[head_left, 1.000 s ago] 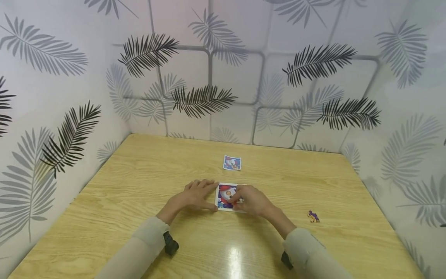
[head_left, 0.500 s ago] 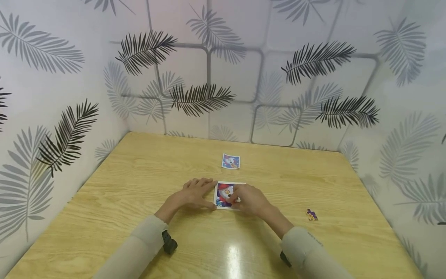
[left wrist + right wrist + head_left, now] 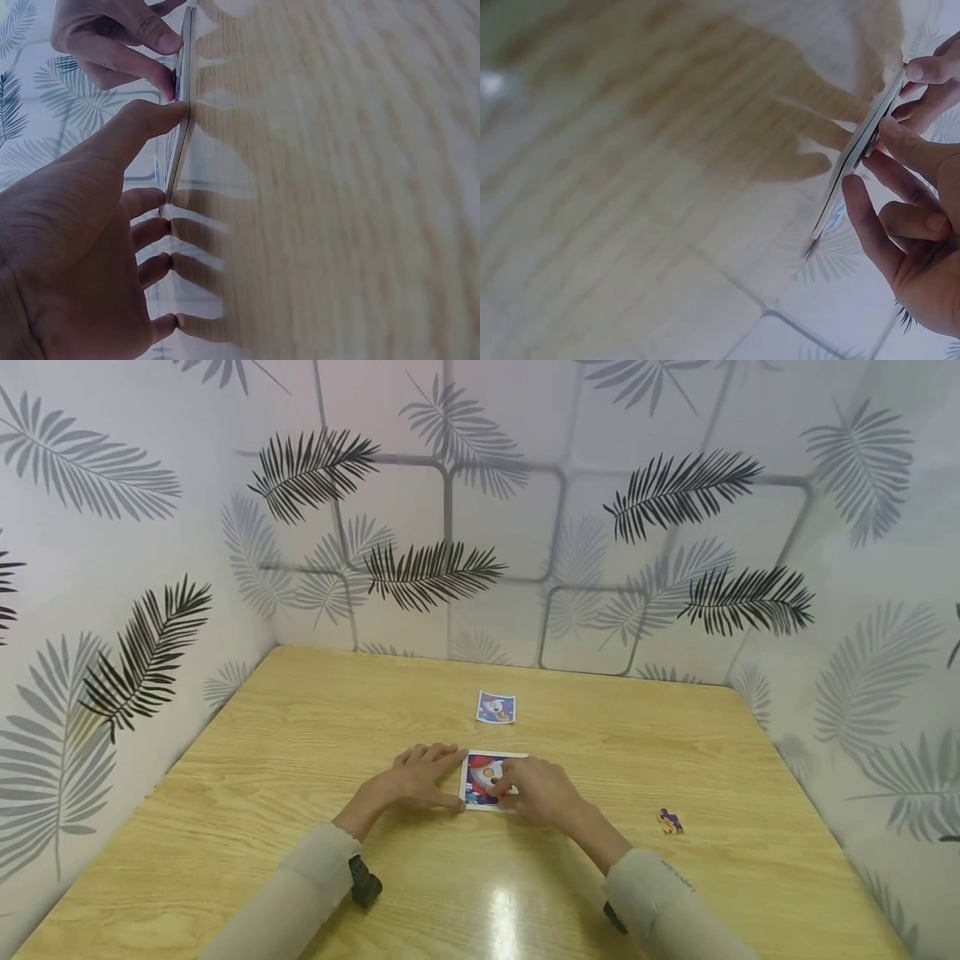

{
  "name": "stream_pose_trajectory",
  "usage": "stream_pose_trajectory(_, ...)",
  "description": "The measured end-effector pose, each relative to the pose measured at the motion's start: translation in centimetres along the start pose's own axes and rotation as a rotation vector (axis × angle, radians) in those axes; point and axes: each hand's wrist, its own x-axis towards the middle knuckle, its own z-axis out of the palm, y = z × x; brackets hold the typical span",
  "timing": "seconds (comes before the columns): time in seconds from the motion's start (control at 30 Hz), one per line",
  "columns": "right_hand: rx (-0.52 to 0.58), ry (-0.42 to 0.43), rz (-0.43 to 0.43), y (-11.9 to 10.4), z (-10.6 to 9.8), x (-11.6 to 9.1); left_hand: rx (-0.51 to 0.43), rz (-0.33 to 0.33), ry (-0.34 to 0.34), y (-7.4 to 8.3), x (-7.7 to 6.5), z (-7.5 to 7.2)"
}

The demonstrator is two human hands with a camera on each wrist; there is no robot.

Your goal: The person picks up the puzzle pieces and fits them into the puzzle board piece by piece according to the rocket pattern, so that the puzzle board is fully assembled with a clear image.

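A small white-framed jigsaw puzzle with a colourful cartoon picture lies on the wooden table, between both hands. My left hand rests at its left side, thumb on the near corner and forefinger at the far corner, the other fingers spread on the table. Over the puzzle's right part, my right hand pinches a small puzzle piece between thumb and forefinger, down at the board. The right hand hides the puzzle's right side in the head view. One loose purple and yellow puzzle piece lies to the right.
A picture card with a similar design lies behind the puzzle. Leaf-patterned walls border the wooden table at the back and sides.
The right hand's fingers have shifted slightly over the puzzle's right part. The left hand stays at the left edge. The head view has tilted a little.
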Motion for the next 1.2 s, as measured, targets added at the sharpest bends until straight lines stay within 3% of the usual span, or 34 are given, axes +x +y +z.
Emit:
stream_pose_trajectory(0.37,-0.246,0.029,-0.095,-0.7,0.0,-0.2,0.025,0.002,0.002,-0.1,0.3,-0.1)
stream_pose_trajectory(0.43,-0.251,0.042,-0.109,-0.7,0.0,-0.3,0.025,0.0,0.001,-0.1,0.2,-0.1)
stream_pose_trajectory(0.87,0.097,-0.056,-0.091,0.7,-0.2,-0.6,0.027,-0.005,-0.014,0.3,-0.3,-0.5)
stream_pose_trajectory(1.0,0.138,-0.034,-0.108,0.9,-0.5,-0.7,0.016,0.005,-0.025,0.9,-0.8,-1.0)
stream_pose_trajectory(1.2,0.248,0.027,-0.069,1.7,-0.7,-1.3,0.018,-0.004,-0.02,1.4,-1.2,-1.3)
